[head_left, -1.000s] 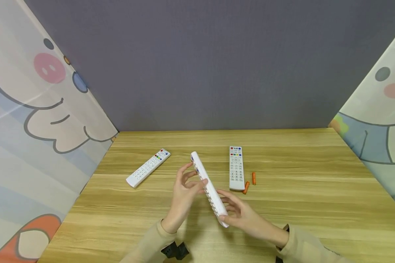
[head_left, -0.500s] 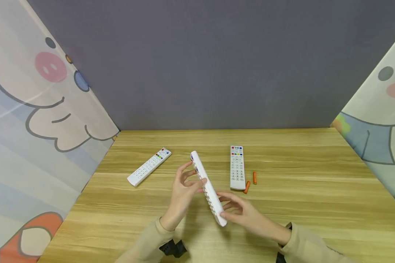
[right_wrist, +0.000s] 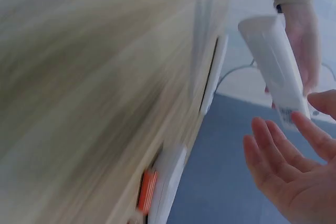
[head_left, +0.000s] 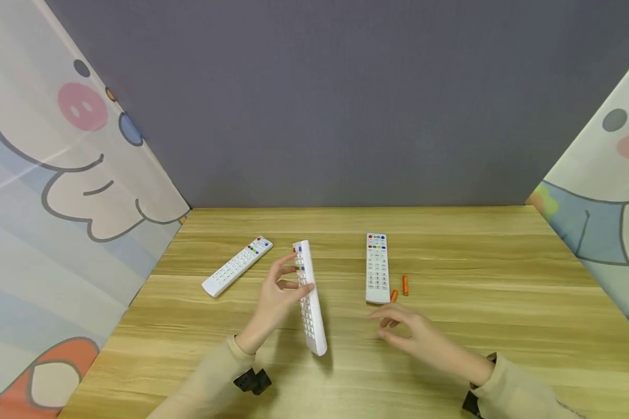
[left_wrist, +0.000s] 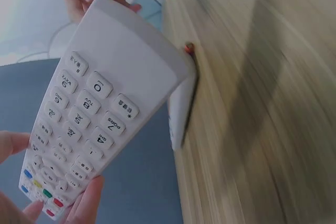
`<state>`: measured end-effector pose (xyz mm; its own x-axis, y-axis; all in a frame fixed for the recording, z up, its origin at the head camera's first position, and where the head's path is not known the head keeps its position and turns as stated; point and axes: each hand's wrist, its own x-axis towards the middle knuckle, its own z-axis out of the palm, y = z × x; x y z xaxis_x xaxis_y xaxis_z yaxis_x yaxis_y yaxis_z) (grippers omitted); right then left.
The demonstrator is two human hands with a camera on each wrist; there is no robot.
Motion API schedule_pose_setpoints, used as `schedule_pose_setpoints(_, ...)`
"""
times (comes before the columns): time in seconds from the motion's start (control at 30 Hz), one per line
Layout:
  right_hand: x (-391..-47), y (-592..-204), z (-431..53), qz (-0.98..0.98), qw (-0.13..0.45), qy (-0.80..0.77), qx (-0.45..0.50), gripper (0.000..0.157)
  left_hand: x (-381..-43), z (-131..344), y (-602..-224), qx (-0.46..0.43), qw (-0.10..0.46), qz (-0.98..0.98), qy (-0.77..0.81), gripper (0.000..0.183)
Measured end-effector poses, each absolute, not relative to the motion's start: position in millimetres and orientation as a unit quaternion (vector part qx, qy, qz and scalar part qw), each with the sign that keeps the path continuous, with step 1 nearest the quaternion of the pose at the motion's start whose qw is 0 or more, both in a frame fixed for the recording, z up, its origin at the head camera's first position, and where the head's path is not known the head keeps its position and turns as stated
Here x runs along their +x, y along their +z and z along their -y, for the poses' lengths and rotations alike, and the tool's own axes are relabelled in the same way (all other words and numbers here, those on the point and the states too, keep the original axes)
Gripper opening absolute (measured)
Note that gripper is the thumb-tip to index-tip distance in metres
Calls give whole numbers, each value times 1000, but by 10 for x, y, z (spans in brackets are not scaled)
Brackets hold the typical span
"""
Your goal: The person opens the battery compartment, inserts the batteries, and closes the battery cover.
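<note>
My left hand [head_left: 279, 297] pinches a white remote control [head_left: 311, 314] along its upper half, thumb on one side and fingertips on the other. The remote is raised over the table, tilted, its keypad turned to the left; its number keys show large in the left wrist view. My right hand [head_left: 416, 337] holds nothing and hovers over the table, fingers loosely bent, just below two orange batteries [head_left: 405, 285]. One battery lies beside the lower right corner of a second white remote [head_left: 377, 273], partly hidden by my right hand in the head view.
A third white remote [head_left: 237, 267] lies slanted at the left of the wooden table [head_left: 477, 279]. A dark grey panel [head_left: 356, 105] stands along the table's back edge. Cartoon-printed sheets [head_left: 26, 192] hang at both sides.
My right hand has let go of the remote's lower end and moved right, toward the batteries. The left hand has shifted slightly left and turned the remote, so more of its keypad shows.
</note>
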<state>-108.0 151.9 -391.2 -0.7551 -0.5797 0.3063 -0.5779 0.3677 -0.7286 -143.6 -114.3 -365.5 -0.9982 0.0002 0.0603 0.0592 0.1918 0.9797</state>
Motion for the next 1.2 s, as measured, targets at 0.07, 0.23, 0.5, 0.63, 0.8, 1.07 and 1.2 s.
schedule_pose_setpoints(0.07,-1092,-3918,-1591,-844,-14,-411,-344,26,-1465,1191,-3671,-19,21,785,-619,65)
schedule_pose_setpoints(0.23,-1122,-3923,-1746,-867,-44,-364,-338,27,-1534,1297,-3658,-26,11,812,-583,65)
schedule_pose_setpoints(0.5,-1170,-3946,-1907,-884,-114,-274,-361,28,-1719,1501,-3785,-50,5,851,-522,66)
schedule_pose_setpoints(0.63,-1175,-3972,-1986,-900,-132,-220,-351,28,-1791,1581,-3816,-78,12,870,-487,66)
schedule_pose_setpoints(0.8,-1208,-4002,-2086,-902,-152,-181,-361,29,-1857,1678,-3802,-106,23,906,-410,65)
schedule_pose_setpoints(1.07,-1217,-4004,-2189,-905,-151,-167,-362,28,-1999,1813,-3762,-112,-24,943,-312,67)
schedule_pose_setpoints(1.2,-1238,-4010,-2243,-905,-147,-167,-364,29,-2072,1857,-3759,-124,-23,955,-267,66)
